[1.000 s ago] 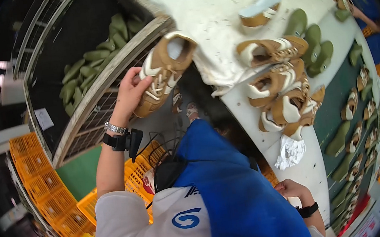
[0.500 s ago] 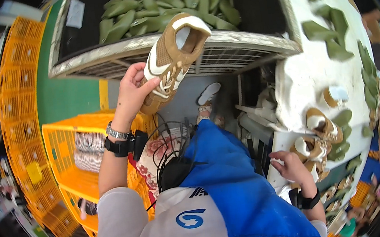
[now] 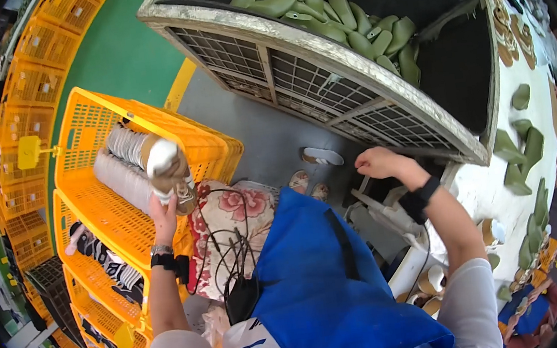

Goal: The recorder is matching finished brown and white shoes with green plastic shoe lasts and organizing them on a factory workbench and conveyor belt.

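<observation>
Over the inner edge of a yellow crate (image 3: 148,118), the left hand (image 3: 163,213) grips a tan and white shoe (image 3: 171,167), blurred, fingers closed around its lower end. Just behind it, pale stacked pieces (image 3: 114,182) lie in rows inside the crate. Near the lower corner of the cart (image 3: 314,91), the right hand (image 3: 380,162) hangs with fingers curled; whether anything sits between them, I cannot tell. Green lasts (image 3: 343,15) fill part of the cart, and a floral cloth (image 3: 230,203) lies beside the crate, with cables (image 3: 236,251) across it.
</observation>
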Demonstrator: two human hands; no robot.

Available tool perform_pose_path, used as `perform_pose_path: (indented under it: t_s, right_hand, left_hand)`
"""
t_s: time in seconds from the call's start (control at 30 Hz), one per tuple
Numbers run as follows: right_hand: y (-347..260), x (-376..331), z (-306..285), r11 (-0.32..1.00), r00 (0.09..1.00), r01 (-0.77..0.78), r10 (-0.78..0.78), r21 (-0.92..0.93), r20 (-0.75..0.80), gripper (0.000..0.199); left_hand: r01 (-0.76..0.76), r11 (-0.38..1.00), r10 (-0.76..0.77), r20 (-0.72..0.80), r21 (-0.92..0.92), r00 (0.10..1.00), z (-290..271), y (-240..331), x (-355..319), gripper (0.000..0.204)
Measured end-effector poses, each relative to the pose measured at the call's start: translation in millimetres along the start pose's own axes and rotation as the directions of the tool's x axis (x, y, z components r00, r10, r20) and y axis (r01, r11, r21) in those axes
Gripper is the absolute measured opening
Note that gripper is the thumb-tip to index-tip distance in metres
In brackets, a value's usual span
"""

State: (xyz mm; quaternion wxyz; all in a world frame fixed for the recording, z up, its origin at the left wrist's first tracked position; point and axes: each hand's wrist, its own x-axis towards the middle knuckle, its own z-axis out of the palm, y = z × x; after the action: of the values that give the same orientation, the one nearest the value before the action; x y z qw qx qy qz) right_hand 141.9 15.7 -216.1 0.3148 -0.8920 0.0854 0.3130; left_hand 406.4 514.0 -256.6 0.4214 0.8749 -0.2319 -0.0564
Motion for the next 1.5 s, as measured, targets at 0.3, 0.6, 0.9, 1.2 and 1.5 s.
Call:
perform_pose_path:
  t_s: [0.3,0.6,0.9,1.2,1.5]
  right_hand:
    - [72,131,139,0.941,0.885,-0.317,0.339,-0.119,0.318,0.026]
    - [133,261,244,0.847,0.824,-0.403,0.501,-0.348,0.265,0.026]
    - [196,374,325,0.807,0.874,-0.36,0.467,-0.468,0.134,0.05]
    - [222,424,366,0.745,0.801,-0.506,0.593,-0.434,0.083,0.08]
    - [255,433,391,0.765,0.794,-0.517,0.596,-0.384,0.118,0.09]
  left_hand:
    - [-0.014,0.909,-0.087,0.221,0.416,0.971,-5,-13,-15,0.042]
    - [-0.009,0.893,-0.134,0.286,0.45,0.949,-16,-4,-10,0.043]
    - [0.782,0.561,-0.789,0.109,-0.272,0.605,16,-39,-23,0.032]
    - [0.755,0.653,-0.748,0.111,-0.057,0.655,42,-79,-7,0.035]
    - [0.709,0.673,-0.738,0.135,0.209,0.661,65,-96,3,0.038]
